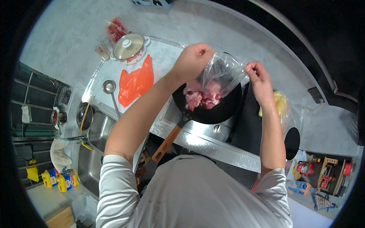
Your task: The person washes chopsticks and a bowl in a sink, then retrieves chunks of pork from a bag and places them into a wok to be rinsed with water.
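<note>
Between my two hands a clear plastic bag (225,71) is stretched over a black wok (225,112). My left hand (198,58) grips one side of the bag in a fist. My right hand (258,77) pinches the opposite corner between thumb and fingers. Pieces of raw meat (204,98) show in the wok below the bag; whether some are still inside the plastic I cannot tell. The wok sits on a steel gas stove (199,129), its wooden handle (166,144) pointing towards me.
On the left counter lie an orange plastic bag (136,82) and a ladle (109,87), with a lidded enamel pot (131,52) behind them. A steel sink (90,165) is at far left. Right of the stove stands a yellow packet (280,104); a shelf holds bottles (303,168).
</note>
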